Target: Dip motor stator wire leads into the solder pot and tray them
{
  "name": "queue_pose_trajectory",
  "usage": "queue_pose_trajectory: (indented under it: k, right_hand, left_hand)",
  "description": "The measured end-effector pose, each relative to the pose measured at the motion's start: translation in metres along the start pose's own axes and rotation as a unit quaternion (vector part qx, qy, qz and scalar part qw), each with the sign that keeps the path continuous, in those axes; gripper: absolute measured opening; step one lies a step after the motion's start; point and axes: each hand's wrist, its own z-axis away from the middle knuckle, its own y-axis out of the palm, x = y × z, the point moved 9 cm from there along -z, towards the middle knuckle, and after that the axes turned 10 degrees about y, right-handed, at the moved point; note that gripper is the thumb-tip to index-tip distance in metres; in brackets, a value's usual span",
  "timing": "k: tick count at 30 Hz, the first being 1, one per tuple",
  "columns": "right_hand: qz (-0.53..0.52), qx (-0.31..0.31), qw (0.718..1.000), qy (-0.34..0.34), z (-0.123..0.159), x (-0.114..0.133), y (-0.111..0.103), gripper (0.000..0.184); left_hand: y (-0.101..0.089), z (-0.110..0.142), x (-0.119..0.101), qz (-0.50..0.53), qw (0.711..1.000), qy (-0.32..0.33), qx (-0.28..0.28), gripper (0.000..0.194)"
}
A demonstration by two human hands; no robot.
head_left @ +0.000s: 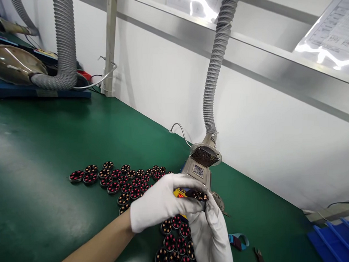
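Note:
My left hand (168, 201), in a white glove, reaches in from the left with its fingers closed around the edge of a small round black part (201, 195) with copper-coloured segments. From below, my right hand (212, 237), gloved too, has its fingers pressed against the right side of the same part. Gloves hide most of the part's underside. Just behind my left fingers is a yellow device with a red lit display (180, 194), mostly covered by the hand. Many like round parts (135, 192), with pink or copper-coloured segments, lie on the green table (85, 135).
A grey flexible duct (213, 79) drops to a round fan hood (205, 155) behind my hands. At right lie a teal strap (241, 240), pliers (260, 258) and a blue tray (331, 243). Another duct (63, 39) stands back left. A metal shelf (181, 18) crosses above.

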Motion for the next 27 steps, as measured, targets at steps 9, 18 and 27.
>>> queue_pose_trajectory:
  k: [9, 18, 27]
  right_hand:
    - [-0.016, 0.028, 0.999, 0.001, -0.005, -0.007, -0.005, 0.032]
    - [-0.035, 0.024, 0.999, 0.025, -0.005, -0.005, 0.002, 0.032]
    - [-0.14, 0.065, 0.985, 0.082, -0.002, -0.011, 0.008, 0.027]
  left_hand:
    - [-0.024, 0.007, -0.02, 0.02, 0.987, 0.105, -0.116, 0.006]
    - [-0.008, 0.0, -0.016, -0.062, 0.99, 0.118, -0.035, 0.006]
    - [0.009, 0.002, -0.011, -0.287, 0.946, 0.121, 0.088, 0.057]
